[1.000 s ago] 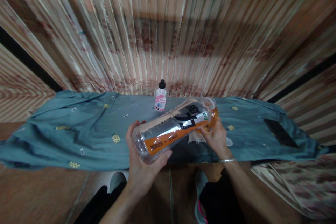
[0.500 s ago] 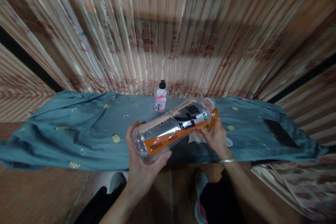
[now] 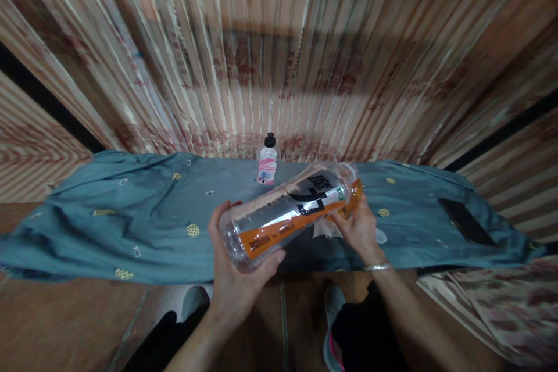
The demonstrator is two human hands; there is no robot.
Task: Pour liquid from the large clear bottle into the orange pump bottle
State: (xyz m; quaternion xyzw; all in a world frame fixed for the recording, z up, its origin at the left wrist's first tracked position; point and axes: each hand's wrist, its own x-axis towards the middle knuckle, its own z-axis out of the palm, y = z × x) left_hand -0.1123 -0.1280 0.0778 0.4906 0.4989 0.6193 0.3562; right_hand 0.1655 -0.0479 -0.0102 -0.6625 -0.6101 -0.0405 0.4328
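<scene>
My left hand [image 3: 239,288] is closed round the base of a large clear plastic bottle [image 3: 283,215] with an orange, white and black label. The bottle is tilted, its neck pointing up and right and its mouth against an orange see-through container [image 3: 352,197]. My right hand [image 3: 360,226], with a silver bracelet at the wrist, is wrapped round that container, which is partly hidden behind the bottle's neck and my fingers; I cannot tell its exact kind. Beneath the bottle lies a pale crumpled tissue [image 3: 326,229]. Near my right wrist is a small clear round lid [image 3: 381,236].
A small bottle [image 3: 267,164] with a black cap and pink label stands at the back of the blue patterned cloth [image 3: 157,215]. A dark phone [image 3: 466,221] lies at the right. Behind rises a pleated striped curtain [image 3: 261,58]; my shoes are on the floor below.
</scene>
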